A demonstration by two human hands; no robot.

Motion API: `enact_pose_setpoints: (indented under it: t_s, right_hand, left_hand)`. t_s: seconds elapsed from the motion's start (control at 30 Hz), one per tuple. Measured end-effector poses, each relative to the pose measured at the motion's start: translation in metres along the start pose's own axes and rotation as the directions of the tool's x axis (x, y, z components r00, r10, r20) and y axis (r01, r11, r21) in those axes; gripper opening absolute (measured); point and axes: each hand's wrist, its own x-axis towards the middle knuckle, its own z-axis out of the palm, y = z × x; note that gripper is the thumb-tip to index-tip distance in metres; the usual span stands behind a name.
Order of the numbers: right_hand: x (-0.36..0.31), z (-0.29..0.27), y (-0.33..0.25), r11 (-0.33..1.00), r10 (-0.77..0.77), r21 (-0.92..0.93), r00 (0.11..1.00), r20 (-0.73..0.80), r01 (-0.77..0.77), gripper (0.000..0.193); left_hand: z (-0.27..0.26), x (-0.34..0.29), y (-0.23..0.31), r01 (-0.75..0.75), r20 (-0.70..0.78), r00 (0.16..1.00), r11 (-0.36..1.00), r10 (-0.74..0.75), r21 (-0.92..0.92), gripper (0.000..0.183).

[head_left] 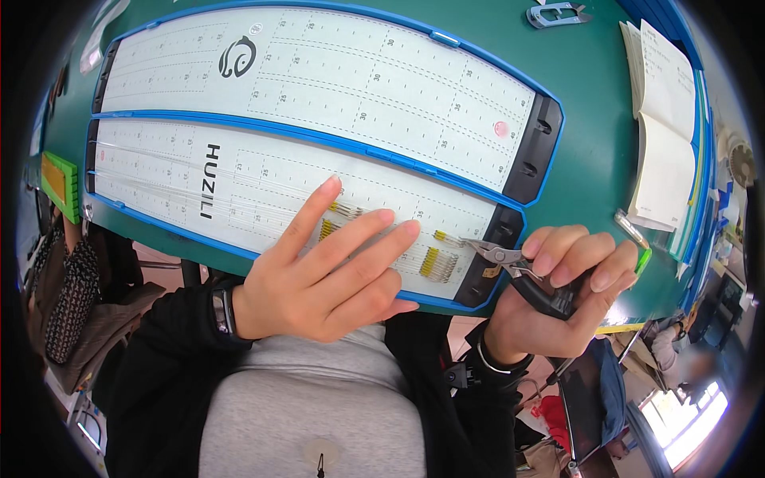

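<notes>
In front of me an open, blue-rimmed fishing rig box [263, 38] shows two white boards with printed scales. My left hand [331, 275] lies over the near board with its fingers spread, partly covering some fishing hooks [344, 209] with yellow shanks. My right hand [570, 275] is closed round the black handles of small metal pliers [502, 256]. The tips of the pliers are at a yellow-shanked hook [448, 237] near the board's right end; whether they grip it I cannot tell. Just below, a row of yellow-shanked hooks [438, 264] sits on the board. Thin clear lines run across to the left end.
Thread snips [558, 14] lie at the back right of the green table [586, 119]. An open notebook [665, 127] is at the right, with a pen-like item with a green end [633, 235] near it. At the far left a person's hand is by a green-and-orange block [60, 187].
</notes>
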Motion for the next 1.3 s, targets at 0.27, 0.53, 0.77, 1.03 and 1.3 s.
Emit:
enact_pose_setpoints:
  t_s: [0.27,0.53,0.77,1.03,1.3]
  right_hand:
    - [-0.002,0.006,0.0,0.999,-0.024,-0.027,1.0,0.007,0.024,0.026]
    - [0.007,-0.019,-0.044,0.9,-0.283,-0.324,0.956,0.073,0.291,0.017]
    - [0.009,-0.039,-0.032,0.254,0.005,-0.949,0.98,0.197,0.189,0.018]
    - [0.001,-0.025,-0.048,0.806,-0.256,-0.529,0.962,0.093,0.265,0.033]
    - [-0.004,0.014,-0.006,0.981,-0.13,-0.155,0.987,-0.093,0.114,0.032]
  left_hand:
    - [-0.001,-0.002,-0.002,-0.019,-0.013,1.0,0.999,0.019,0.026,0.039]
    - [-0.006,0.0,-0.006,-0.034,-0.008,0.999,0.999,0.034,-0.008,0.035]
    - [-0.003,0.002,-0.002,-0.052,-0.039,0.998,0.998,0.05,-0.035,0.031]
    - [-0.006,0.001,-0.004,-0.056,-0.038,0.998,0.998,0.055,-0.018,0.028]
    - [-0.002,-0.001,-0.003,-0.032,-0.021,0.999,0.999,0.032,0.02,0.028]
